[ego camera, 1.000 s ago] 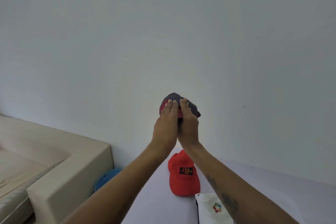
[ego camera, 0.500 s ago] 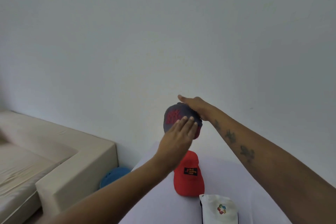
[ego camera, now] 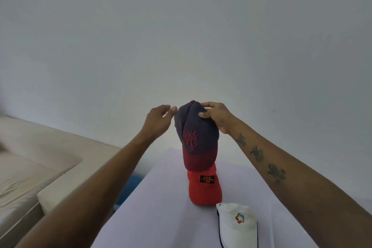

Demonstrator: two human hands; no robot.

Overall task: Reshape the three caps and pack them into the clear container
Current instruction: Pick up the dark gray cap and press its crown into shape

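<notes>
Right hand (ego camera: pixel 216 116) gripped the navy cap (ego camera: pixel 196 137) at the crown, thumb in front and fingers curled over the top — held up in the air, brim hanging down, likely so the dome could be worked from both sides. Left hand (ego camera: pixel 159 120) was just beside the crown, fingers loosely spread, gripping nothing; whether the fingertips touched the fabric I couldn't tell. Red cap (ego camera: pixel 205 189) lay on the white table (ego camera: pixel 157 207) right below, white cap (ego camera: pixel 237 221) near it toward the camera — both waiting their turn. Clear container wasn't in view, so I'd judge this was reshaping, packing not begun.
</notes>
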